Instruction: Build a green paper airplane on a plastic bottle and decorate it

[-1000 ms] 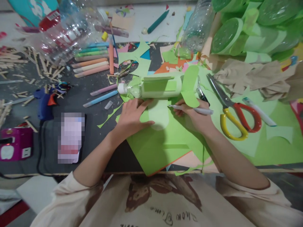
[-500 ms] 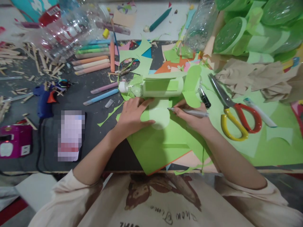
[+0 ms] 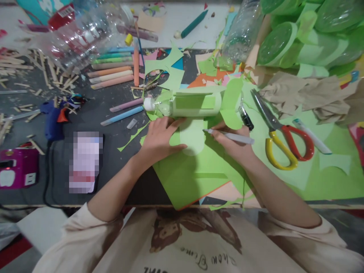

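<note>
My right hand (image 3: 234, 142) grips a grey pen (image 3: 239, 138), its tip at the right edge of a pale green paper piece with a rounded end (image 3: 192, 138). That piece lies on a brighter green sheet (image 3: 182, 182). Fingers spread, my left hand (image 3: 159, 138) rests flat on the paper, thumb across the pale piece's left side. Just beyond both hands lies a plastic bottle (image 3: 196, 104) on its side, wrapped in pale green paper, with a white cap (image 3: 148, 104) to the left and leaf-shaped green paper (image 3: 233, 102) at its right end.
Scissors (image 3: 280, 132) with red and yellow handles lie to the right, beside a black marker (image 3: 246, 118). Left are a blue glue gun (image 3: 54, 121), its cord, a phone (image 3: 85, 162) and a purple box (image 3: 18, 168). Clear bottles (image 3: 85, 36), coloured pens (image 3: 112, 72) and paper scraps crowd the back.
The pen has shifted very slightly to the right, its tip still by the pale piece's edge. My left hand stays in place on the paper.
</note>
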A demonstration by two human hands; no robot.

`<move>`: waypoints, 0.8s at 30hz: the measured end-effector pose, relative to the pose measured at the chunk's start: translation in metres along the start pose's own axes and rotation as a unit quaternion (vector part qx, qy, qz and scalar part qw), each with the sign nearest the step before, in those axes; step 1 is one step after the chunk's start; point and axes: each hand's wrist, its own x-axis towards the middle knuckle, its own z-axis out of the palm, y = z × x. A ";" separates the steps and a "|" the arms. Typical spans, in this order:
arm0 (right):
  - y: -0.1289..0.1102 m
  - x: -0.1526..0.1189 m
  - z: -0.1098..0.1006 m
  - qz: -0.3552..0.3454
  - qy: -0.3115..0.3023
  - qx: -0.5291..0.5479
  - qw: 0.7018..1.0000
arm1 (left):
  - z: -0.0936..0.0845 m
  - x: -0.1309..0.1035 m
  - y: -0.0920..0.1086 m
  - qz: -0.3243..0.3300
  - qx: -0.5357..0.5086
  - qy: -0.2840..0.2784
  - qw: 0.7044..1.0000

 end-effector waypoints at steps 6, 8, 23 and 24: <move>0.002 -0.001 0.002 0.012 -0.009 0.009 1.000 | 0.000 0.000 0.000 0.002 -0.001 0.002 1.000; 0.002 -0.002 0.003 0.009 -0.005 0.009 1.000 | 0.000 0.000 0.000 0.003 -0.001 0.002 1.000; -0.001 -0.008 0.008 -0.051 -0.019 -0.040 0.998 | 0.000 0.001 0.001 0.007 0.000 0.005 1.000; -0.003 -0.008 0.008 -0.058 -0.023 -0.043 0.997 | 0.000 0.001 0.001 0.008 0.002 0.007 1.000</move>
